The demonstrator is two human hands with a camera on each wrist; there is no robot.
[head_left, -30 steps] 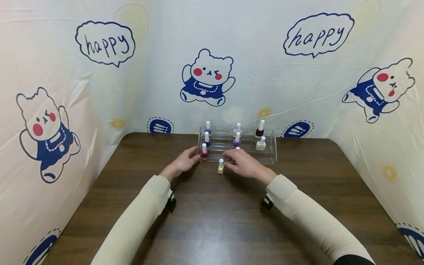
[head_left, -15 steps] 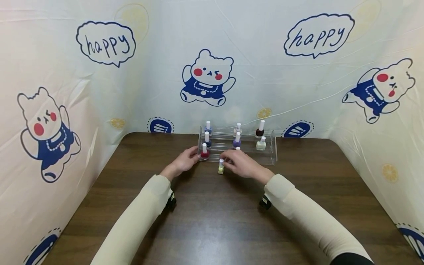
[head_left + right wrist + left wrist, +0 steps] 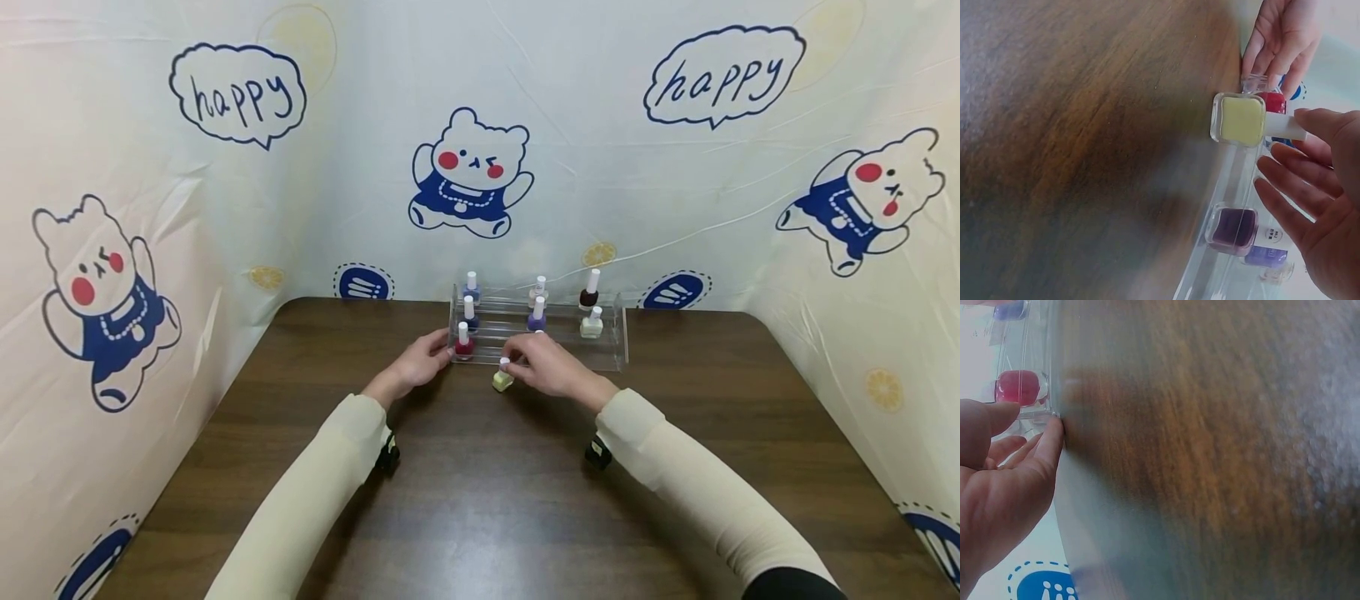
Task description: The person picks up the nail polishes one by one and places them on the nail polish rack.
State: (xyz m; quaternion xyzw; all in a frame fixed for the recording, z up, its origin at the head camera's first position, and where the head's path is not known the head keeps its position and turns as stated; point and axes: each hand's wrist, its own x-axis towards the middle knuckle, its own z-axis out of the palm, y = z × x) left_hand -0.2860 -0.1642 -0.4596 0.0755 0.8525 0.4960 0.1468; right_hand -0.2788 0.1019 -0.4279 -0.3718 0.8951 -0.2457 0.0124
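Note:
My right hand [image 3: 551,367] pinches the white cap of a yellow nail polish bottle [image 3: 1241,119] between thumb and fingers. The bottle is tilted in front of a clear tiered acrylic rack [image 3: 611,357]. At the rack's left front corner, my left hand [image 3: 417,363] holds the side, with the thumb near a red nail polish bottle [image 3: 1017,387]. That bottle stands on the lowest tier. A dark purple bottle [image 3: 1234,228] on the same tier is mostly covered by my right hand in the head view.
Higher tiers carry several more bottles, among them a violet one [image 3: 536,320], a pale green one [image 3: 591,327] and a dark red one [image 3: 588,296]. The rack stands at the back of a brown wooden table [image 3: 480,500], before a printed curtain [image 3: 337,192].
The right hand has closed its thumb and fingers on the yellow bottle's cap. The bottle has gone from upright to tilted. My left hand stays at the rack's corner.

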